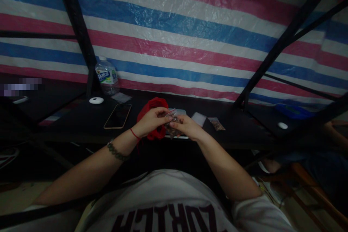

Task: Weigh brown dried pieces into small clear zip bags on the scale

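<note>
the left hand (151,120) and right hand (189,127), fingers curled, pinch one clear bag (172,131) near one red pouch (156,102), one phone (118,116)

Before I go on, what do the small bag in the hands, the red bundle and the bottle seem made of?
Small bag: thin, clear plastic film, slightly shiny; its contents show through.
Red bundle: probably soft fabric, matte; it lies in loose folds.
Bottle: likely clear, smooth plastic; it is see-through, though glass isn't ruled out.

Small bag (174,116); both hands (154,117) (188,127) on it
</note>
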Available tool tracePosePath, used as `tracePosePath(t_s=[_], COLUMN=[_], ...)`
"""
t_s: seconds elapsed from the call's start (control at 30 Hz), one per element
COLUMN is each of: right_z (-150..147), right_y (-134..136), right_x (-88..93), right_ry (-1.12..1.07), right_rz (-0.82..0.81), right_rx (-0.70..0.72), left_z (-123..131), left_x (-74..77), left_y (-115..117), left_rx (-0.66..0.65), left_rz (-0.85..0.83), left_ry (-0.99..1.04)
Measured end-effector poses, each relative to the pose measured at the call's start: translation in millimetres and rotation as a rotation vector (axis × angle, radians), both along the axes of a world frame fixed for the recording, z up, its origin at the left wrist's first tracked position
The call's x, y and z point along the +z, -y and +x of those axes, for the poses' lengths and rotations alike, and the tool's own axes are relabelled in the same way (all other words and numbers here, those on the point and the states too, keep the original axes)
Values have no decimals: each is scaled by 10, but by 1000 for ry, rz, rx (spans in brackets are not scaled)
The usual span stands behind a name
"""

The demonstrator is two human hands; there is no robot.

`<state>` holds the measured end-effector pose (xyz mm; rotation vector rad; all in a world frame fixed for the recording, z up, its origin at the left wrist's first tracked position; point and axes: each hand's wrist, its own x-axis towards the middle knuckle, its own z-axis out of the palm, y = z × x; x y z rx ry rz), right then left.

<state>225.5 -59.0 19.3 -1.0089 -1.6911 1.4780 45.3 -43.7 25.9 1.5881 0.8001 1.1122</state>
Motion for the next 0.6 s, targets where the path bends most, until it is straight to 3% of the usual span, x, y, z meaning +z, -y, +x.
tracePosePath(t_s=[0.27,0.43,0.6], right_z=[-44,-75,-58], right_y=[-1,-31,-69], right_x=[-1,-13,-30], right_ry=[-239,-354,-327], right_rz=[-54,9,110], right_rx=[-83,-155,-163], left_z=[1,16,26], left_x=[-47,-47,-37], left_y=[-52,-36,-13], left_rx=[27,20,43], left_rz=[-13,-27,35], left_ry=[78,70,57])
